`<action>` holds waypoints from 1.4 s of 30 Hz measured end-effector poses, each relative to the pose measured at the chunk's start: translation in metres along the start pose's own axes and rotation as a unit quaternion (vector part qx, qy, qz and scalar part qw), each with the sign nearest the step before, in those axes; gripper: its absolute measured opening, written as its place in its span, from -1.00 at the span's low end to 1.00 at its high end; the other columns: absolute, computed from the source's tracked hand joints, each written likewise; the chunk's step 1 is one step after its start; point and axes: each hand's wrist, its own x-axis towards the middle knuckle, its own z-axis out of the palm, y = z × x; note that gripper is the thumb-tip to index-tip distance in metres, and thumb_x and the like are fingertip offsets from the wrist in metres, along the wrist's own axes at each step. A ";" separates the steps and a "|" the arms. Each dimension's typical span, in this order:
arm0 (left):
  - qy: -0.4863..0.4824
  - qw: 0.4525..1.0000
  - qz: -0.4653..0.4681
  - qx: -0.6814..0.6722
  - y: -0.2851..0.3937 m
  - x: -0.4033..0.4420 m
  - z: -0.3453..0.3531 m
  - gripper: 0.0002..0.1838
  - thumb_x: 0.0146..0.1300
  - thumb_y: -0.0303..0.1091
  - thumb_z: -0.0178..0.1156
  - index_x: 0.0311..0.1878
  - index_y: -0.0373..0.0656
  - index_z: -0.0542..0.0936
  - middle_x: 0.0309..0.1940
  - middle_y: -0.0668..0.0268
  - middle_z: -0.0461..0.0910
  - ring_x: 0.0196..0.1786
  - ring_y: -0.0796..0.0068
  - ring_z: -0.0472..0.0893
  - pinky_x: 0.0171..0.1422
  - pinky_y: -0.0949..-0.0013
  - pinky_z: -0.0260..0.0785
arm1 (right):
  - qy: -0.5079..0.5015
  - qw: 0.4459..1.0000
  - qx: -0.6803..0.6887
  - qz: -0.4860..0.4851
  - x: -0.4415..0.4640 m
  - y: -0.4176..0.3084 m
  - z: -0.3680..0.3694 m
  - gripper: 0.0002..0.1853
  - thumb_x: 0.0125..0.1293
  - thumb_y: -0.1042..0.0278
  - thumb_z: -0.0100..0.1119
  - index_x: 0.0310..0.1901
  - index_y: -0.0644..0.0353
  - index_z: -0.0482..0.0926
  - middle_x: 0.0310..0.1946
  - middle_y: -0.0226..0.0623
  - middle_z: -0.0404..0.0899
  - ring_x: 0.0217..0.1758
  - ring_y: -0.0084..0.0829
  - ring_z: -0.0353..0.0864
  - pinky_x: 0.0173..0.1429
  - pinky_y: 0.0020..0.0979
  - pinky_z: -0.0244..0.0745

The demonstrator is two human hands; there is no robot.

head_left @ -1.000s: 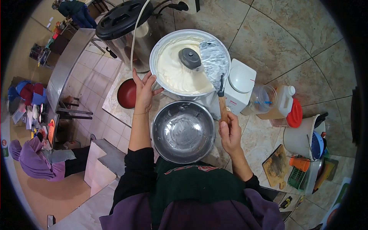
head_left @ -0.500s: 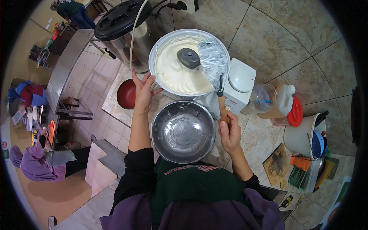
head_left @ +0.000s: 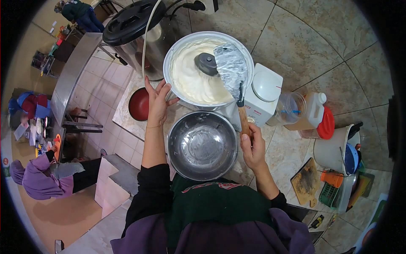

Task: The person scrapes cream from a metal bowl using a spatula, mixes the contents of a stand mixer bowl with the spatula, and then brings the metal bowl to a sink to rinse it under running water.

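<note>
My right hand grips the wooden handle of a spatula, its wide blade smeared with white cream and lying over the right part of the mixer bowl. Pale cream fills that bowl around a grey central hub. With fingers spread, my left hand touches the bowl's lower left rim. Below, between my forearms, rests a steel bowl with thin residue inside. The white mixer body stands to the right of the cream. A red bowl sits left of my left hand.
A large steel pot with a black lid stands at the upper left, a cable passing in front. To the right are a plastic jug, a red lid, a bucket and a cutting board. Other people work at the far left.
The spatula blade has shifted slightly left, now partly over the hub's edge. My left hand stays at the rim. At the far left, a person's arm has moved.
</note>
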 end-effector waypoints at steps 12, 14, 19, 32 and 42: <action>-0.004 1.000 -0.020 0.004 0.002 0.000 0.000 0.06 0.31 -0.28 0.14 0.47 0.11 -0.55 0.34 0.10 0.28 0.32 0.24 0.37 0.11 -0.14 0.40 | -0.005 1.000 -0.008 -0.013 0.004 -0.004 0.000 -0.68 0.42 0.40 -0.06 0.14 0.33 0.31 -0.39 -0.41 0.44 -0.46 -0.68 0.33 -0.36 -0.62 0.28; 0.000 1.000 -0.012 0.004 0.002 -0.001 0.001 0.05 0.29 -0.31 0.14 0.47 0.08 -0.53 0.34 0.04 0.27 0.26 0.22 0.42 0.03 -0.01 0.49 | -0.003 1.000 -0.011 -0.019 0.004 -0.005 -0.001 -0.68 0.42 0.41 -0.06 0.14 0.33 0.31 -0.39 -0.41 0.44 -0.46 -0.68 0.34 -0.36 -0.61 0.29; 0.001 1.000 -0.005 -0.001 0.001 0.000 0.000 0.04 0.28 -0.33 0.13 0.48 0.07 -0.50 0.33 -0.02 0.25 0.20 0.19 0.47 -0.06 0.13 0.58 | -0.011 1.000 -0.008 -0.004 0.005 -0.007 -0.002 -0.69 0.41 0.43 -0.06 0.14 0.32 0.31 -0.38 -0.39 0.45 -0.44 -0.66 0.36 -0.34 -0.60 0.31; 0.001 1.000 -0.004 0.002 0.003 -0.001 0.002 0.04 0.28 -0.33 0.14 0.48 0.05 -0.51 0.33 -0.04 0.25 0.18 0.19 0.49 -0.07 0.13 0.59 | 0.008 1.000 -0.010 -0.009 0.004 -0.001 -0.002 -0.67 0.41 0.38 0.01 0.12 0.34 0.34 -0.41 -0.28 0.50 -0.45 -0.53 0.44 -0.33 -0.52 0.37; 0.004 1.000 -0.004 0.000 0.001 0.000 0.001 0.04 0.28 -0.33 0.14 0.48 0.05 -0.51 0.32 -0.03 0.25 0.18 0.20 0.49 -0.06 0.13 0.58 | 0.004 1.000 -0.013 -0.007 0.003 -0.003 -0.002 -0.67 0.41 0.39 0.01 0.13 0.35 0.34 -0.41 -0.26 0.50 -0.44 -0.52 0.45 -0.32 -0.51 0.38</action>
